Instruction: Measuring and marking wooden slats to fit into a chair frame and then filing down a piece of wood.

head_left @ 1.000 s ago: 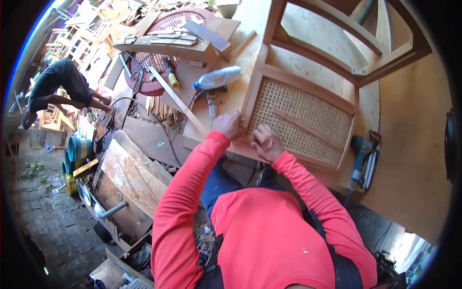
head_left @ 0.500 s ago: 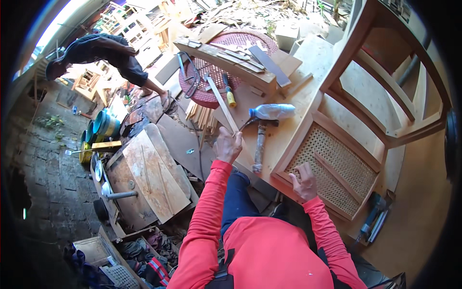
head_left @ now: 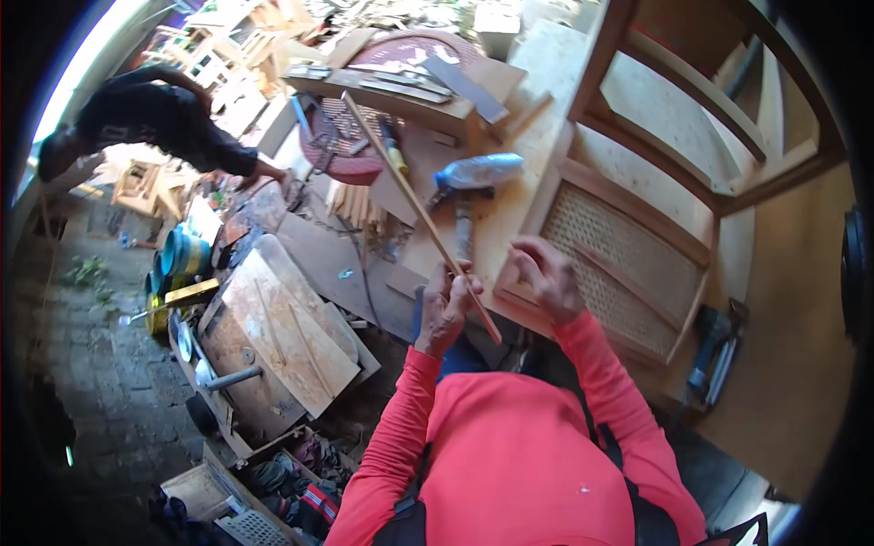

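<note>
My left hand (head_left: 446, 309) is closed around a long thin wooden strip (head_left: 410, 193). The strip slants from the far left down past my palm, its near end above my lap. My right hand (head_left: 551, 282), fingers curled in, hovers by the front corner of a wooden chair frame (head_left: 628, 230); whether it holds anything is hidden. Woven cane fills the chair's seat panel (head_left: 583, 218), and a loose flat wooden strip (head_left: 628, 284) lies across it. Just beyond my hands, a hammer (head_left: 464, 227) lies on the workbench with a clear plastic bottle (head_left: 480, 171) at its head.
A yellow-handled screwdriver (head_left: 394, 150) and a thick wooden beam (head_left: 391, 98) topped with offcuts lie farther back, near a round red woven surface (head_left: 432, 45). At right is a power tool (head_left: 706, 350). Buckets (head_left: 182, 250) stand left; another person (head_left: 155, 123) bends over there.
My left hand has drawn the wooden strip nearer, so its end now passes beyond my palm. My right hand has lifted and come toward the left. The other person has moved left.
</note>
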A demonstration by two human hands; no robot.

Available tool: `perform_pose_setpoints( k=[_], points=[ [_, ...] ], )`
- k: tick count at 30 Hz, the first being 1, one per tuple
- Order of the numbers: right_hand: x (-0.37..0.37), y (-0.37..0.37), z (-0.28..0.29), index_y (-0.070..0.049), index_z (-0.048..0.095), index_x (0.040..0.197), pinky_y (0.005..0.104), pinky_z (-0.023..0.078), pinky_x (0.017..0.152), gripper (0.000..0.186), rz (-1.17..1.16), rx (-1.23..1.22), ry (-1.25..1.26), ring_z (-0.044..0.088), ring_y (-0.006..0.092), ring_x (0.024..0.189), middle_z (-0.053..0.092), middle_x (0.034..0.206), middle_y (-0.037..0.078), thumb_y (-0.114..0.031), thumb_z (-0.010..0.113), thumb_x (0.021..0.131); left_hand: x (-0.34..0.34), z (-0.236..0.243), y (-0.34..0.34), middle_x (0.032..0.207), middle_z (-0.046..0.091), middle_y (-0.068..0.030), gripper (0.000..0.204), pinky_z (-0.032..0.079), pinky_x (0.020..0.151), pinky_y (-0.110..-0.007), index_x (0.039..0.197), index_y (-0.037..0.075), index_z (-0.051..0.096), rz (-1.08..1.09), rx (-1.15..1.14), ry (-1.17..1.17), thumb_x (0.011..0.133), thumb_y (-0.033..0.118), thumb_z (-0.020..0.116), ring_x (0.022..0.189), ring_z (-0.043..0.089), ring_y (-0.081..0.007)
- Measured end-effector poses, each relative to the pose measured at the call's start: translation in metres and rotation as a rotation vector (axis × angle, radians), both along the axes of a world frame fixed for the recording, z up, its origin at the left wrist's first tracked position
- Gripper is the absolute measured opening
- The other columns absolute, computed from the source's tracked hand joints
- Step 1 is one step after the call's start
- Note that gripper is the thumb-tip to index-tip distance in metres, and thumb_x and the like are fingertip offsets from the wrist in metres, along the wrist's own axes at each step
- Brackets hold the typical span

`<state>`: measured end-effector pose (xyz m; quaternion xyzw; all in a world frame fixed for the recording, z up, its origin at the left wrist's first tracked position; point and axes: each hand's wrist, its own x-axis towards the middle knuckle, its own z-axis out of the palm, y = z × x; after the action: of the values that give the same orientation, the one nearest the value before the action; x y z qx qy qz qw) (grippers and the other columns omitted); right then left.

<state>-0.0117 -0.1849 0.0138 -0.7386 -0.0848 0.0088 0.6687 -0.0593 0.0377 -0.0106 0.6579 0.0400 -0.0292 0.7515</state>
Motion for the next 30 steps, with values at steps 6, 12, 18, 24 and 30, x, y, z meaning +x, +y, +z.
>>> perform_pose_setpoints(
  k=[6, 12, 18, 24, 30],
  points=[
    [0.003, -0.031, 0.016, 0.005, 0.067, 0.135, 0.0308, 0.064, 0.079, 0.03, 0.025, 0.304, 0.322, 0.076, 0.0185, 0.089, 0.078, 0.1, 0.008, -0.011, 0.069, 0.111, -0.03, 0.001, -0.096, 0.102, 0.072, -0.006, 0.027, 0.055, 0.078, -0.031, 0.133, 0.002, 0.062, -0.534, 0.376, -0.085, 0.117, 0.022, 0.053, 0.087, 0.068, -0.0144],
    [-0.063, -0.127, -0.001, 0.003, 0.074, 0.126, 0.0417, 0.06, 0.077, 0.032, -0.488, -0.377, -0.043, 0.079, 0.0325, 0.086, 0.079, 0.097, 0.02, -0.01, 0.082, 0.098, 0.025, 0.023, -0.113, 0.091, 0.076, -0.005, 0.023, 0.041, 0.052, -0.02, 0.132, 0.004, 0.068, -0.218, 0.094, 0.223, 0.119, 0.019, 0.057, 0.057, 0.05, -0.0012],
    [-0.148, -0.168, -0.011, 0.007, 0.073, 0.128, 0.0495, 0.061, 0.091, 0.041, -0.605, -0.66, -0.019, 0.077, 0.0459, 0.104, 0.078, 0.111, 0.027, -0.011, 0.083, 0.093, 0.113, 0.034, -0.162, 0.107, 0.076, -0.0053, 0.027, 0.035, 0.049, -0.018, 0.128, 0.002, 0.07, -0.428, -0.105, 0.197, 0.116, 0.026, 0.064, 0.057, 0.047, -0.0014],
    [-0.198, -0.173, -0.013, 0.006, 0.07, 0.13, 0.0507, 0.061, 0.089, 0.042, -0.672, -0.704, 0.091, 0.075, 0.0467, 0.103, 0.076, 0.114, 0.027, -0.01, 0.081, 0.093, 0.123, 0.02, -0.219, 0.095, 0.072, 0.0006, 0.016, 0.037, 0.052, -0.016, 0.116, 0.008, 0.07, -0.594, -0.149, 0.375, 0.113, 0.024, 0.069, 0.064, 0.054, -0.0013],
    [-0.231, -0.178, -0.008, 0.004, 0.066, 0.136, 0.0518, 0.061, 0.087, 0.045, -0.738, -0.74, 0.149, 0.073, 0.0473, 0.101, 0.074, 0.117, 0.026, -0.007, 0.077, 0.095, 0.11, 0.013, -0.252, 0.083, 0.072, 0.0001, 0.017, 0.032, 0.052, -0.017, 0.108, 0.01, 0.071, -0.674, -0.087, 0.422, 0.112, 0.027, 0.07, 0.059, 0.048, 0.0005]
  ],
)
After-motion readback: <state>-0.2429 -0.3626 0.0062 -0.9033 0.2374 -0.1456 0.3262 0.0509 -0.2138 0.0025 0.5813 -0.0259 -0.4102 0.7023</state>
